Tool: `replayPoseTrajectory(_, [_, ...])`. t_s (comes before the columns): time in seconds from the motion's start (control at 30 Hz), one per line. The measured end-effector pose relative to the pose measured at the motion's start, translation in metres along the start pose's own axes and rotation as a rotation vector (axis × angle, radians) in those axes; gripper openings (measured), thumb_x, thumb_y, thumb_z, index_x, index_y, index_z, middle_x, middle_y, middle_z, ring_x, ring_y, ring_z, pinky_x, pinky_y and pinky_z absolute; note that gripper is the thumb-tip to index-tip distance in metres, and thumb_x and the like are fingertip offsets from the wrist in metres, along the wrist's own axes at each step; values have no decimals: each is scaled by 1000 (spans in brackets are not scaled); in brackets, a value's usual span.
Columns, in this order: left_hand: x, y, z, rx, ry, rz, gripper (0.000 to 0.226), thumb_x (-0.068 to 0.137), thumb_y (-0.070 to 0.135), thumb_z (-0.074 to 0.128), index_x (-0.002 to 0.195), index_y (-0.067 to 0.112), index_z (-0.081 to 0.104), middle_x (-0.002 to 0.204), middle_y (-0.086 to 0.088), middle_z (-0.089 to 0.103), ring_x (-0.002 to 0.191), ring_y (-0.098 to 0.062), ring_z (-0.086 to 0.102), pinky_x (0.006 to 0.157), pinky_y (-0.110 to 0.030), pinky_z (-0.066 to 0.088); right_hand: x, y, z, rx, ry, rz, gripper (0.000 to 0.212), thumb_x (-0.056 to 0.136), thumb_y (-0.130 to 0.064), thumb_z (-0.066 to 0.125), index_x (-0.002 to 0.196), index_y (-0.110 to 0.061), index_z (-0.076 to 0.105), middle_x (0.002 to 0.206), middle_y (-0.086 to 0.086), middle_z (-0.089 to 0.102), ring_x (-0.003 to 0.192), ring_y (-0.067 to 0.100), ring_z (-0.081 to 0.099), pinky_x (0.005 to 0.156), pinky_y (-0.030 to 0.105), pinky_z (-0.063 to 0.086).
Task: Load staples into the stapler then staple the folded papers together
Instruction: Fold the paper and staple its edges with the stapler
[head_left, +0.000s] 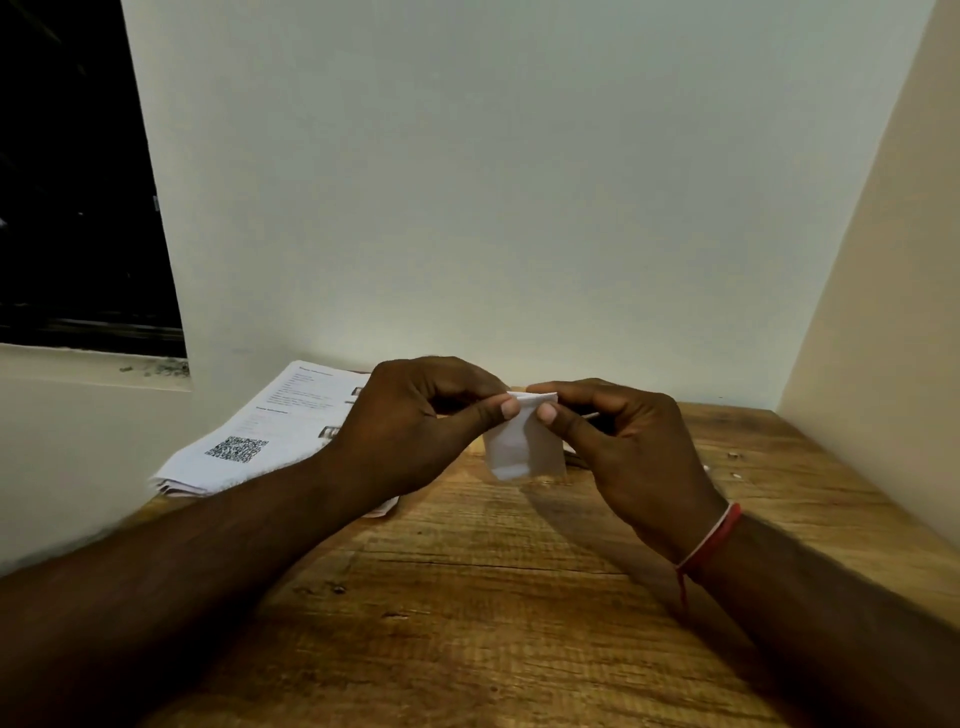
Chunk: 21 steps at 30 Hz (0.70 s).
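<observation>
A small folded white paper (519, 444) hangs above the wooden table (467, 597), held by its top edge. My left hand (415, 415) pinches the top left corner between thumb and forefinger. My right hand (623, 441) pinches the top right corner the same way, and a thin white thing shows in its curled fingers; I cannot tell what it is. No stapler is in view; the hands hide the table behind them.
A stack of printed sheets (270, 431) with a QR code lies at the table's back left, against the wall. A white wall closes the back, a side panel (883, 312) the right. A dark window (78, 182) sits at upper left. Small bits (733, 456) lie at the right.
</observation>
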<state>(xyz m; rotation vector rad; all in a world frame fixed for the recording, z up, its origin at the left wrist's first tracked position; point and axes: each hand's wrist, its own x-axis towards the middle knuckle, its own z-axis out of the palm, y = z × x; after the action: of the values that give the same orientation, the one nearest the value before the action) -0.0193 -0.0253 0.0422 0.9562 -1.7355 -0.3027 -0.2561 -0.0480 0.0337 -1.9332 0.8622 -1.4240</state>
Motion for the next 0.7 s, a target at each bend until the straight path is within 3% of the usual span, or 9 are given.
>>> replayPoseTrajectory(0.27, [4,4,-11,91,-20,0,11,89,29,92,100,26,92,98,14,86,100,-4,81,89,-22,63,0,-1,1,145,21,32,25,90,-22,83,113,-15,87,109,2,86,104,16,82,75,29,67])
replayPoseTrajectory(0.7, [2,5,-4,118,-14,1,12,84,26,97,95,28,93,96,16,85,99,0,79,86,-10,56,1,-2,1,183,31,67,18,90,-7,86,108,-7,87,103,2,87,102,16,83,81,25,66])
